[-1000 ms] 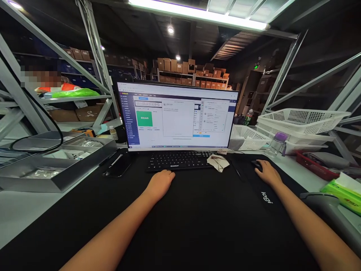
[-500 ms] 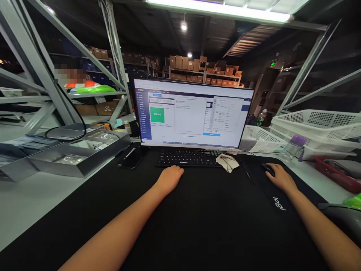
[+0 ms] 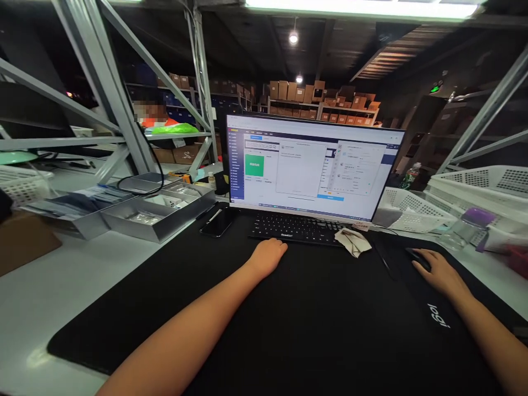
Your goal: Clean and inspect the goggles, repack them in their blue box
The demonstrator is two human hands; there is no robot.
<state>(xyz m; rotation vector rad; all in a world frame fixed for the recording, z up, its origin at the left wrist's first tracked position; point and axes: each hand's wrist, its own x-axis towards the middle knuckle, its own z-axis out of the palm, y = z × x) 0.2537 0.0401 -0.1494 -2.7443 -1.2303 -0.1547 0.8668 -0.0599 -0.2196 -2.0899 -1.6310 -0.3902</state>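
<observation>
My left hand (image 3: 268, 258) rests on the black desk mat (image 3: 322, 324) at the front edge of a black keyboard (image 3: 284, 226), its fingers curled together and nothing visible in them. Over to the right, my right hand (image 3: 443, 272) is wrapped round a dark computer mouse (image 3: 422, 260). Behind the keyboard stands a lit monitor (image 3: 303, 170) showing several windows and a green square. A crumpled pale cloth (image 3: 353, 242) lies on the keyboard's right end. Between it and the mouse is a thin dark pen-like stick (image 3: 385, 258).
A phone (image 3: 220, 222) lies left of the keyboard, beside grey open trays (image 3: 140, 225) of small packets. White perforated baskets (image 3: 474, 184) and a purple-lidded clear container (image 3: 466, 231) stand at right. A cardboard box (image 3: 27, 242) sits far left. Beyond the metal frame, a person in orange (image 3: 154, 122) is partly visible.
The view has turned left, so everything sits further right in it and the cardboard box has appeared. Both hands keep their places at the keyboard and on the mouse.
</observation>
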